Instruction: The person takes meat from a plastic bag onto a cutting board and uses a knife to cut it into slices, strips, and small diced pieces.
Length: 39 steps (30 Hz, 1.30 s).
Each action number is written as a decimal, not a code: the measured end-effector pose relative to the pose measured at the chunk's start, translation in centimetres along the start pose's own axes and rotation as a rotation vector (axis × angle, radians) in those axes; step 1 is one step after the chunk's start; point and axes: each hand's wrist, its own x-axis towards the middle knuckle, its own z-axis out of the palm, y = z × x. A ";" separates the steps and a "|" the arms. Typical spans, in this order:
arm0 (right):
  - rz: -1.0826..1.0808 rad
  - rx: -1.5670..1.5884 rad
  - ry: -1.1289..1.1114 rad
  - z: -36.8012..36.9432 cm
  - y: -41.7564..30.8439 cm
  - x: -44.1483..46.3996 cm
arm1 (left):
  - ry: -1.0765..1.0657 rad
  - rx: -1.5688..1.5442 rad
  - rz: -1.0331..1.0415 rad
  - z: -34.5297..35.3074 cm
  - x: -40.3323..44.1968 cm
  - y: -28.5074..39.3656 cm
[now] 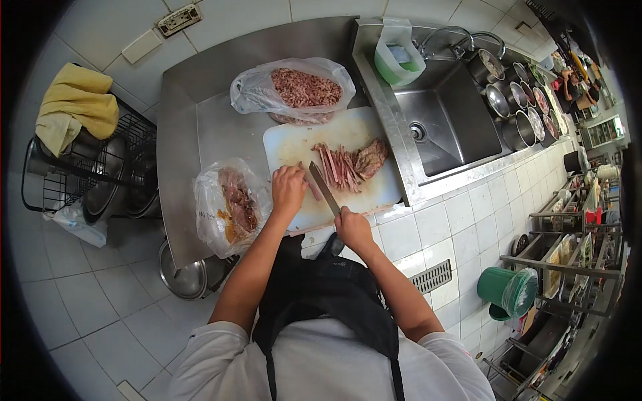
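- In the head view, my left hand (287,187) rests back-up on the left part of the white cutting board (284,144), my wrist toward my body and my forearm slanting up and inward from the elbow.
- The fingers of that hand are bent and held narrow, close together; I cannot tell whether they pin anything beneath them.
- My right hand (353,228) is closed around the handle of the knife (324,188), at the near edge of the board. My right forearm angles inward from the lower right, its elbow out to the side.
- The knife's blade slants away from my right fist toward the upper left, its tip just beside my left fingers.
- A loose strip of meat (315,191) lies on the board between my left hand and the blade.
- To the right of the blade, the cut meat strips (338,170) lie in a loose pile, with the larger meat piece (372,159) against their right side.
- Beyond them, the bag of ground meat (306,88) sits at the board's far edge; the clear bag of meat (235,200) lies on the steel counter (179,144), left of my left hand.
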 end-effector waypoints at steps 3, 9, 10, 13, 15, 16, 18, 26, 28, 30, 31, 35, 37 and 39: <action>0.047 -0.009 0.011 -0.2 0.2 0.3 | -0.084 0.015 0.068 0.2 -0.1 0.1; 0.056 -0.015 0.048 -0.3 0.1 0.1 | -0.087 -0.098 0.074 3.4 -0.4 -1.2; 0.066 -0.003 0.043 -0.2 0.0 0.1 | -0.089 -0.129 0.082 3.7 -0.4 -1.2; 0.083 0.029 0.043 0.3 -0.5 0.1 | -0.067 -0.169 0.094 3.5 -0.5 -0.8; 0.087 0.039 0.071 0.4 -1.0 0.3 | -0.062 -0.177 0.088 3.5 -0.4 -0.8; 0.082 0.034 0.068 0.3 -1.2 0.4 | -0.071 -0.181 0.079 3.8 -0.4 -0.9; 0.073 0.023 0.062 0.1 -1.7 0.6 | -0.083 -0.175 0.074 3.9 -0.4 -0.9; 0.034 -0.019 0.061 0.9 -1.7 1.5 | -0.047 -0.097 0.162 4.1 -0.2 -1.4; 0.030 -0.022 0.055 1.1 -1.7 1.6 | -0.069 -0.103 0.157 4.0 -0.2 -1.4; 0.028 -0.026 0.046 1.3 -1.7 1.8 | -0.096 -0.088 0.174 3.8 -0.2 -1.4; 0.027 -0.045 0.033 1.4 -1.8 1.8 | -0.111 -0.070 0.193 3.6 0.0 -1.4; 0.012 -0.087 0.019 1.8 -2.0 3.2 | -0.182 -0.024 0.292 3.0 0.5 -1.6; 0.005 -0.078 0.019 2.5 -1.9 3.9 | -0.177 -0.010 0.292 3.0 0.5 -1.8; 0.003 -0.064 0.031 3.0 -1.5 4.8 | -0.173 -0.007 0.300 3.5 0.7 -1.6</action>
